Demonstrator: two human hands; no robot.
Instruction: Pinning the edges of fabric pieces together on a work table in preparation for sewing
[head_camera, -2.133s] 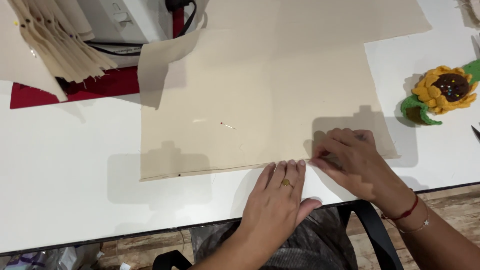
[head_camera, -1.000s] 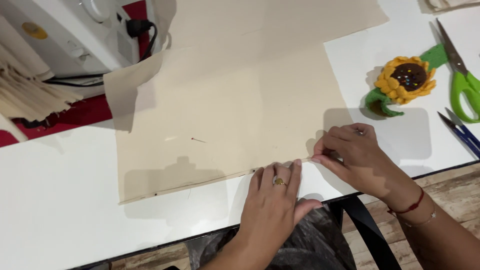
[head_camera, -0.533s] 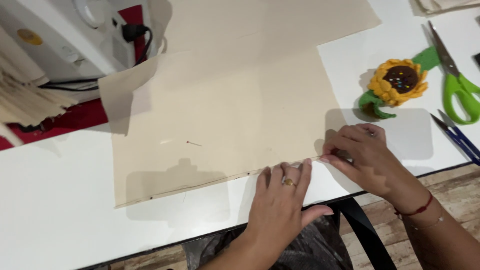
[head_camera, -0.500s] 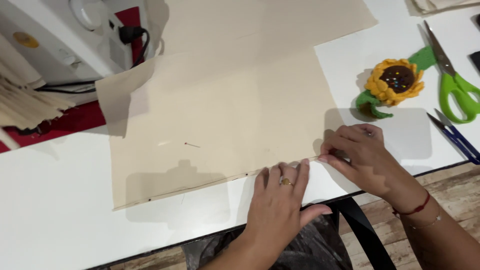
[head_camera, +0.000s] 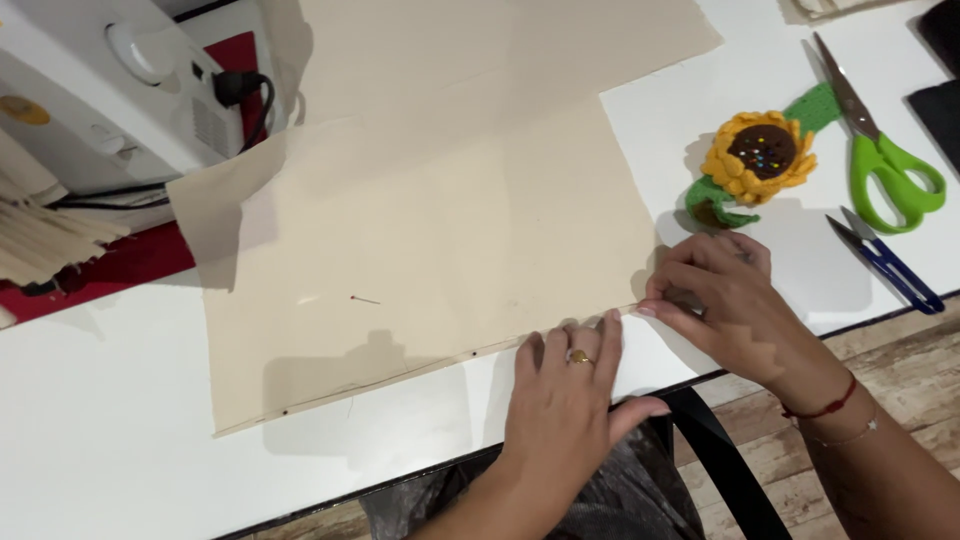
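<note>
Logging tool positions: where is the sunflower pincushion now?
Head view, right side: the sunflower pincushion lies on the white table, between the beige fabric and green-handled scissors.

I'm seeing a white table (head_camera: 110, 440) filling most of the frame, its dark front edge running diagonally along the bottom. Below that edge, a wooden plank floor (head_camera: 900, 350) is showing at lower right, in worn brown and grey tones. Light is coming from above, throwing soft shadows onto the tabletop. I'm not getting any walls or windows in this view. A dark strap (head_camera: 725, 470) is hanging below the table edge.
</note>
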